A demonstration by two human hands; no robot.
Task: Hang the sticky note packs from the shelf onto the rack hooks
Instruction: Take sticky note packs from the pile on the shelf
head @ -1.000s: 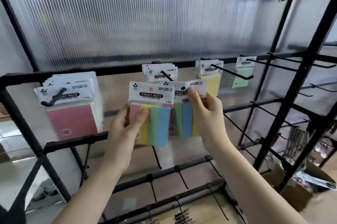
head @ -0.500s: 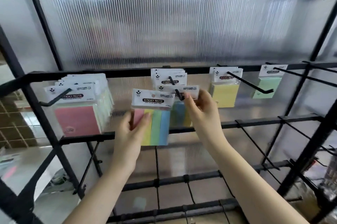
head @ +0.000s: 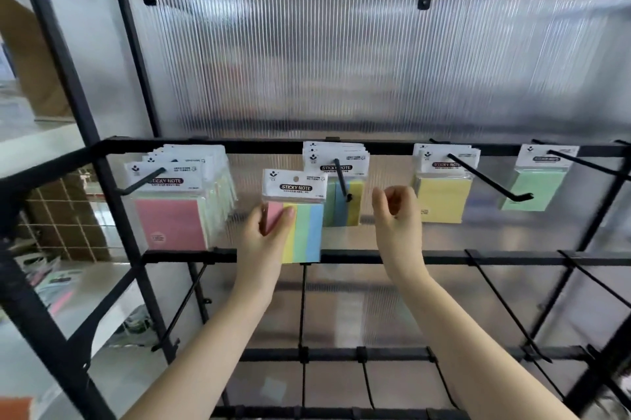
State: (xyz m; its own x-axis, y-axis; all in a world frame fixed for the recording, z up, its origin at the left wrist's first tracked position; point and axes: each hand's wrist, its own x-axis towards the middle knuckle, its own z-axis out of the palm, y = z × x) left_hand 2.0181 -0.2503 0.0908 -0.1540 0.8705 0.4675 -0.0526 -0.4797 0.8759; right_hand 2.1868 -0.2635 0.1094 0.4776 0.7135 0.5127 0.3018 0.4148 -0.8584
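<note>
Ribbed panel [head: 341, 71] blurs backdrop; left hand [head: 263, 242] covers pack [head: 300, 214] corner.

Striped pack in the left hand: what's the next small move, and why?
Probably lift the striped pack up and right, lining its header hole up with the tip of the second hook. The left hand grips it low by the pink edge; packs of the same stripes hang on that hook, and the right hand is empty beside it, free to steady the header.

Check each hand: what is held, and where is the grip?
Left hand holds a striped sticky note pack by its lower left edge. Right hand holds nothing.
</note>
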